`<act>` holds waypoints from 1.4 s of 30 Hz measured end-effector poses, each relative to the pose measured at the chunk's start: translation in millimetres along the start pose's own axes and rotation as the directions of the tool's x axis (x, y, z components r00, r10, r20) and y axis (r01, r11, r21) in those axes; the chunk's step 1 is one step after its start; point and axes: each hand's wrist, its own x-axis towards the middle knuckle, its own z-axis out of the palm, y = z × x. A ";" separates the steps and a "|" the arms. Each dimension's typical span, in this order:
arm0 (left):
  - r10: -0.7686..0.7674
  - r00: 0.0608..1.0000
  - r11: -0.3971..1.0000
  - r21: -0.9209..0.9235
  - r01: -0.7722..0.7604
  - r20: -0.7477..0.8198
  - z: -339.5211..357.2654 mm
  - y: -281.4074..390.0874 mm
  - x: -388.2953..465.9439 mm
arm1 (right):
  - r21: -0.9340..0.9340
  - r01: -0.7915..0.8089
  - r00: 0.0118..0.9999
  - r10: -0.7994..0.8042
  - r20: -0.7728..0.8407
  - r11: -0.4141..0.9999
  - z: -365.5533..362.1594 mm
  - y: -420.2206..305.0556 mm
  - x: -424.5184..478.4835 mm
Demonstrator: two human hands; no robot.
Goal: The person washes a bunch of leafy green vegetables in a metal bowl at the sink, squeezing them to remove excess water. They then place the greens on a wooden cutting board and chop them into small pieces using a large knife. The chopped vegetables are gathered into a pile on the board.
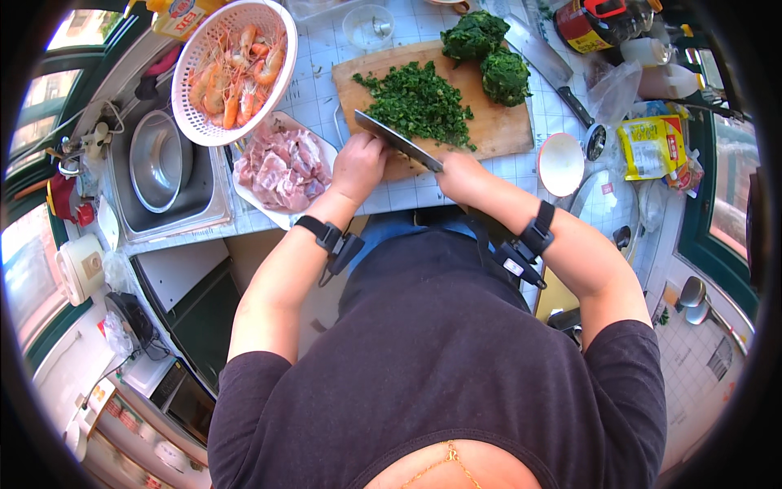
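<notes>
My right hand (463,178) grips the handle of a Chinese cleaver (400,142), its blade slanting up and left over the near part of a wooden cutting board (510,136). Against the blade's left side rests my left hand (359,160), fingers curled; whatever is under the fingertips is hidden. Finely chopped leafy greens (418,101) spread across the middle of the board beyond the blade. Two clumps of wilted, uncut greens, an upper clump (475,35) and a lower clump (506,76), lie at the board's far right corner.
Left of the board are a tray of raw meat pieces (284,162) and a colander (183,101) of shrimp. The sink (204,208) holds a metal bowl (160,162). A second knife (540,58), a bowl (561,165), a glass lid (602,198) and a yellow packet (650,147) lie right.
</notes>
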 end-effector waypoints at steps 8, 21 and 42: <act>-0.165 0.951 0.977 -0.177 0.121 -0.261 15.6 -11.5 40.4 | 0.196 0.001 0.971 0.046 -0.233 0.981 -36.0 26.7 -19.1; -0.095 0.990 0.973 -0.221 0.069 -0.108 19.6 11.4 37.2 | 0.250 -0.050 0.978 0.098 -0.185 0.967 -38.6 28.3 -25.3; -0.214 0.933 0.943 -0.311 0.120 -0.289 15.6 31.4 40.7 | 0.211 -0.069 0.988 0.096 -0.120 0.975 -34.3 37.6 -14.9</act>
